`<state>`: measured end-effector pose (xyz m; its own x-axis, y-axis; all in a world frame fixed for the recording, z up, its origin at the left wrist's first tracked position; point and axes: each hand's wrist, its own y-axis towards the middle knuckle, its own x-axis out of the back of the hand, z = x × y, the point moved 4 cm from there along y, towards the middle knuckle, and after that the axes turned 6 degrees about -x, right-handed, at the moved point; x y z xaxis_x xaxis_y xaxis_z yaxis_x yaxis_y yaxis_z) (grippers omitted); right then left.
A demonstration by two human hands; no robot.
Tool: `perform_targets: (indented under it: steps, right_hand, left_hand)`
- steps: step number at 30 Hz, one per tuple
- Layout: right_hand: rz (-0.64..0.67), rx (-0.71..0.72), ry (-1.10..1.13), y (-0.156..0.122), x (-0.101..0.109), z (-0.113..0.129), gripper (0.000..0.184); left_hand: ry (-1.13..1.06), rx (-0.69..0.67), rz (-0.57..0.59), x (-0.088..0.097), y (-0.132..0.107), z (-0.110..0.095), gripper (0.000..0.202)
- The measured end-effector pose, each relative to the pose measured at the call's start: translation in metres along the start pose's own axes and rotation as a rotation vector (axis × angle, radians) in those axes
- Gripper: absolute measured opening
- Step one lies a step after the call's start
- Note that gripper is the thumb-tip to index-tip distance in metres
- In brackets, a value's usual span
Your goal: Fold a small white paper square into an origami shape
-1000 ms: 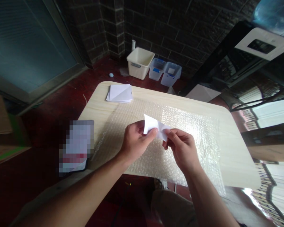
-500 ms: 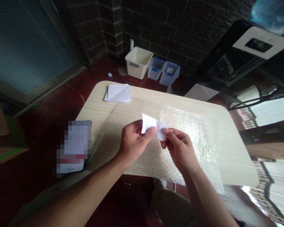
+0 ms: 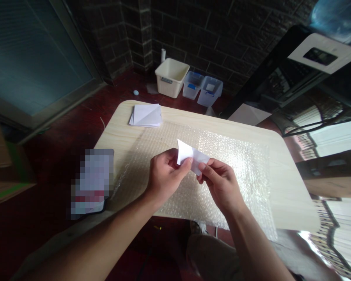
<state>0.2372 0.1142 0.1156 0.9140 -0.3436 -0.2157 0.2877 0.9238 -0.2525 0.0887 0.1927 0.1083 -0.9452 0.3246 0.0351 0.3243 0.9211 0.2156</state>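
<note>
A small piece of folded white paper [image 3: 185, 151] is held up between both hands, above a sheet of bubble wrap [image 3: 234, 156]. My left hand [image 3: 167, 171] pinches its left part, thumb on the near face and fingers behind. At the lower right edge, my right hand [image 3: 220, 179] grips the paper with thumb and fingers. A crease crosses the paper, and its left end stands up brighter than the rest. The fingers behind the paper are partly hidden. On the far left corner of the table lies a stack of white paper sheets [image 3: 146, 115].
The bubble wrap covers much of the light wooden table [image 3: 292, 187] and hangs over its near edge. Beyond the table, a cream basket [image 3: 171, 84] and two clear plastic boxes [image 3: 193, 86] stand on the floor. A black water dispenser [image 3: 269, 78] is at right.
My right thumb has shifted slightly left and down along the paper. The paper has tilted a little and its right end looks flatter. The left hand has barely moved.
</note>
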Motion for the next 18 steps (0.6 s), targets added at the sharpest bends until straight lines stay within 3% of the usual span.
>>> perform_targets:
  steps: [7, 13, 18]
  right_hand:
    - [-0.054, 0.009, 0.026, -0.0001, 0.0041, -0.0057, 0.020]
    - [-0.203, 0.083, -0.116, -0.0023, 0.0030, -0.0026, 0.020]
    - [-0.195, 0.109, -0.125, -0.0040, -0.0001, -0.0022, 0.022]
  left_hand:
    - [-0.040, -0.039, 0.017, -0.0037, -0.0014, -0.0008, 0.010]
    - [-0.048, -0.041, 0.031, -0.0085, -0.0056, -0.0018, 0.009]
    - [-0.022, -0.001, 0.014, -0.0088, -0.0054, 0.0034, 0.018]
